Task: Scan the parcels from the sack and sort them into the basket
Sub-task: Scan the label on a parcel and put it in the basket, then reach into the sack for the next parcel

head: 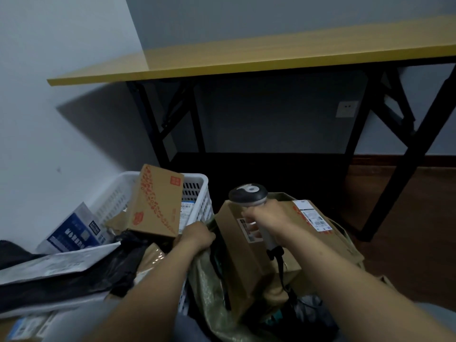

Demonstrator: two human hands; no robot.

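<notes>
A handheld barcode scanner (pixel 249 195) with a dark head is gripped by my right hand (pixel 269 218), held over the label of a brown cardboard parcel (pixel 237 245) standing in the olive woven sack (pixel 209 287). My left hand (pixel 196 236) grips the upper left edge of that parcel at the sack's rim. A second labelled carton (pixel 311 225) lies behind it in the sack. The white slotted basket (pixel 197 183) at the left holds an upright orange-printed box (pixel 155 206) and other parcels.
A yellow-topped folding table (pixel 246 58) with black legs (pixel 399 178) stands ahead against the wall. A blue and white mailer (pixel 74 230), a grey mailer (pixel 56 262) and black plastic bags (pixel 118 265) are piled at the left. Wooden floor (pixel 407 243) lies to the right.
</notes>
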